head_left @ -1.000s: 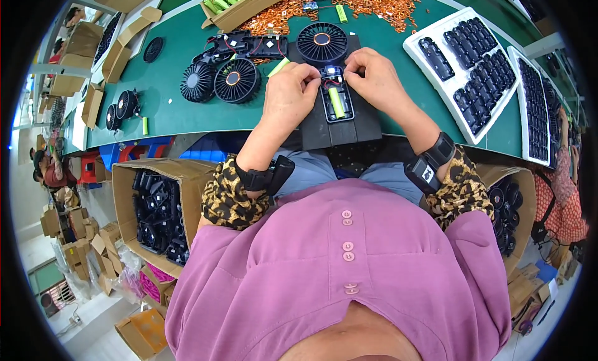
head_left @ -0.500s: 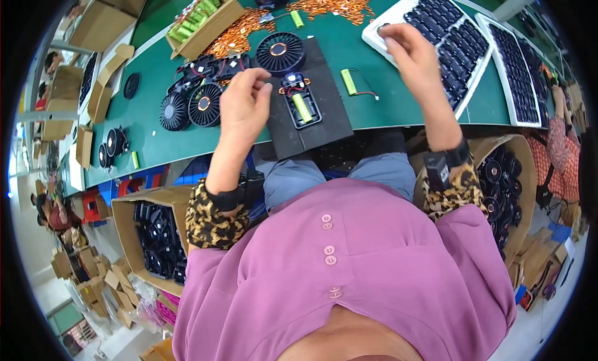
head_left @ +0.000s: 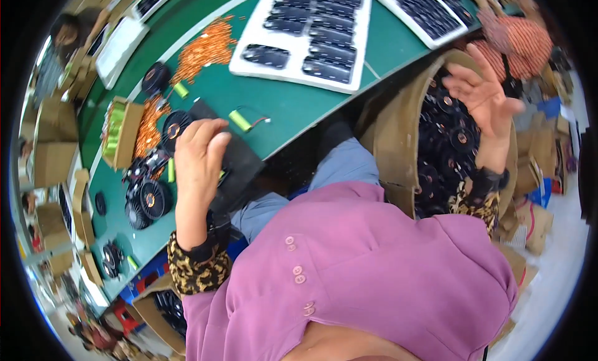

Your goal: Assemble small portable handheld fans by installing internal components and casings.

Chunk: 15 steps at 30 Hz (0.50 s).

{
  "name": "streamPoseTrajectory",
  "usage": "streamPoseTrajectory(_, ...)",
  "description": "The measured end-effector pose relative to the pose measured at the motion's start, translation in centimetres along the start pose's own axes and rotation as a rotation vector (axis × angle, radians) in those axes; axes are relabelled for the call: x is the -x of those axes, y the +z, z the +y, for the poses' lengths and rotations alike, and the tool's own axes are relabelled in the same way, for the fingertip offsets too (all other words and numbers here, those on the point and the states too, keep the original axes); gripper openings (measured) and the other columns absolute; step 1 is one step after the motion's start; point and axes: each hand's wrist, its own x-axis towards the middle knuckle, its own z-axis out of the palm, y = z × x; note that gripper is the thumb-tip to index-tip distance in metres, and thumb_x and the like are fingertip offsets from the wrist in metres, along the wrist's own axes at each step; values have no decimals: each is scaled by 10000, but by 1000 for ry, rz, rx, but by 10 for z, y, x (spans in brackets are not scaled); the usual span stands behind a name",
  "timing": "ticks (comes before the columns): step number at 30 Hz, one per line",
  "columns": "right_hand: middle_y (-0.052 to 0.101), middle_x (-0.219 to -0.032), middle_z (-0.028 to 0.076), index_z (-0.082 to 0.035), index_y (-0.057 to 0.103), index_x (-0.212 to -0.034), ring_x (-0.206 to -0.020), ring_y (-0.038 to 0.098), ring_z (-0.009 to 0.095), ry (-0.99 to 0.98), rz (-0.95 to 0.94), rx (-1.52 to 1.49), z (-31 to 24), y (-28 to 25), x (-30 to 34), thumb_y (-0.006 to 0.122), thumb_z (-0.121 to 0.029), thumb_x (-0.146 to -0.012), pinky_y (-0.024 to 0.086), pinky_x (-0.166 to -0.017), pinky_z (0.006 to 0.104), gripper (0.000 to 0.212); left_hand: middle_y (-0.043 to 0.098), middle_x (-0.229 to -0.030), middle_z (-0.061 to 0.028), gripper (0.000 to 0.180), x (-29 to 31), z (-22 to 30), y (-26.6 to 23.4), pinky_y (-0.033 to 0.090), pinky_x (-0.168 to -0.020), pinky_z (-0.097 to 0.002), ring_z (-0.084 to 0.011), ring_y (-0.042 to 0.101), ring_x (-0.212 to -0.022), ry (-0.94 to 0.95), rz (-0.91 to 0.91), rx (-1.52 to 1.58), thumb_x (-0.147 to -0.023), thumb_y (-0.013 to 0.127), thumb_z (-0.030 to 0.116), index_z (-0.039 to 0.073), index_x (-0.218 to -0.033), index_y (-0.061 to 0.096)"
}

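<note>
Bright, even overhead light; shadows soft and faint. Strong fisheye: table point(head_left: 293, 105) edge bows, black vignette rings the frame. Slight motion blur on right hand point(head_left: 479, 96). Edge regions smeared, low detail. No hard glare.

Left hand point(head_left: 198, 154) resting on black mat point(head_left: 240, 165), right hand point(head_left: 483, 99) spread over fan-filled carton point(head_left: 398, 118)
</note>
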Motion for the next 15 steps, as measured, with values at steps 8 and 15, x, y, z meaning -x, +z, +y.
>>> streamPoseTrajectory(8,665,-981,64,11,637,-1130,-895,606,101,159,317,595,90,-5,-40,701,-83,-830,492,-798,234,321,626,-933,-159,201,-52,-2,23,489,-757,-393,-343,612,-892,244,-29,-206,-814,671,143,15,-967,641)
streamPoseTrajectory(15,695,-863,67,-13,699,-970,-762,633,113,-55,229,738,117,86,-82,707,-76,-806,477,-663,240,176,623,-984,-164,280,-168,-62,74,487,-844,-430,-353,609,-933,220,-161,-385,-799,636,124,78,-1073,673)
